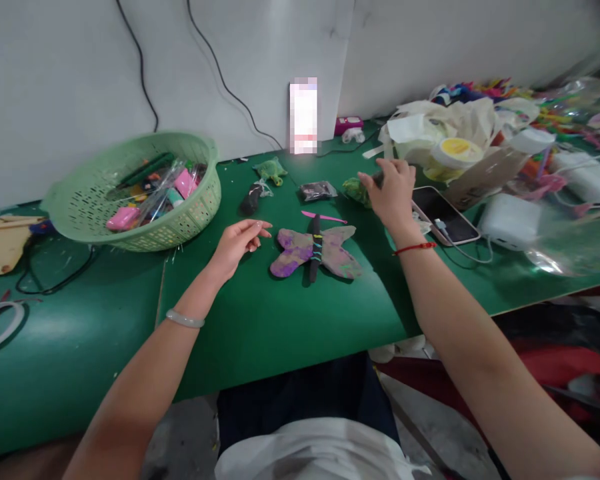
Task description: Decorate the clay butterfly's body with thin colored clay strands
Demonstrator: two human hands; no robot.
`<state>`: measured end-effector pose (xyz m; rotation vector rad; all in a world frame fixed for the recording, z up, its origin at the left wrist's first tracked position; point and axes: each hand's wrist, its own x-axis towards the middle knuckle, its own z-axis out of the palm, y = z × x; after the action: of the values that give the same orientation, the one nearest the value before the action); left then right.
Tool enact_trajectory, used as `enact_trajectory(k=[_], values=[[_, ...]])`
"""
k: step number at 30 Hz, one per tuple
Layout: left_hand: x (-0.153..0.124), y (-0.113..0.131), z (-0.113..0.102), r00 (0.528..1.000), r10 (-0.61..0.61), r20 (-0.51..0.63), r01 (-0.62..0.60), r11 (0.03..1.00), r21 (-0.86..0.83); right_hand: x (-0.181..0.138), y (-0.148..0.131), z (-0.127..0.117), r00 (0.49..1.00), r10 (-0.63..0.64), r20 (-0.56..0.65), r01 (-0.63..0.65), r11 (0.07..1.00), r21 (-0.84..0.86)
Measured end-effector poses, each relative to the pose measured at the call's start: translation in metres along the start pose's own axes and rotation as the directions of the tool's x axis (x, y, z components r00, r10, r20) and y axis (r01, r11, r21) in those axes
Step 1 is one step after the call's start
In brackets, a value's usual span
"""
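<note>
My left hand (243, 243) lies relaxed and open on the green table (280, 313), holding nothing. Its fingertips are just left of a flat clay butterfly (315, 250) with purple-grey wings and a black striped body. A thin pink strip (325, 217) lies above the butterfly. My right hand (390, 193) is raised at the far side, its fingers pinching a small dark lump (378, 179) beside a green clay lump (356, 191). Farther back lie a green clay figure (270, 171), a black clay piece in plastic (253, 199) and a dark packet (317, 191).
A green perforated basket (215, 180) of packets stands to the left. A smartphone (445, 215), white charger (510, 223), tape roll (455, 153) and plastic bags crowd the right. A wooden board (0, 243) sits at far left. The table's front edge curves before my lap.
</note>
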<state>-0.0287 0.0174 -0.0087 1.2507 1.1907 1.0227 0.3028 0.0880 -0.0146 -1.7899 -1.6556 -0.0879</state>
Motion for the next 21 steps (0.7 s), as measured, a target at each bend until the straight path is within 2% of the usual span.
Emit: enact_trajectory(k=[8, 11, 14, 16, 18, 21], values=[[0.000, 0.004, 0.001, 0.999, -0.028, -0.036, 0.024, 0.994, -0.110, 0.013, 0.032, 0.010, 0.975, 0.216, -0.058, -0.205, 0.967, 0.149], [0.001, 0.005, 0.001, 0.998, -0.031, -0.050, 0.023, 0.988, -0.152, 0.014, 0.031, 0.005, 0.960, 0.281, -0.011, -0.279, 0.954, 0.107], [0.002, 0.007, 0.001, 0.997, -0.008, -0.079, -0.003, 0.991, -0.137, 0.012, 0.020, -0.009, 0.952, 0.304, 0.047, -0.307, 0.948, 0.087], [0.000, 0.009, 0.002, 0.995, 0.030, -0.096, -0.039, 0.995, -0.093, 0.008, 0.006, -0.022, 0.970, 0.241, 0.032, -0.243, 0.964, 0.105], [-0.003, 0.013, 0.004, 0.992, 0.094, -0.085, -0.096, 0.995, -0.024, 0.001, -0.016, -0.034, 0.994, 0.104, -0.020, -0.100, 0.982, 0.161], [-0.011, 0.017, 0.012, 0.978, 0.209, -0.020, -0.206, 0.973, 0.105, -0.019, -0.057, -0.045, 0.991, -0.085, -0.100, 0.113, 0.940, 0.321]])
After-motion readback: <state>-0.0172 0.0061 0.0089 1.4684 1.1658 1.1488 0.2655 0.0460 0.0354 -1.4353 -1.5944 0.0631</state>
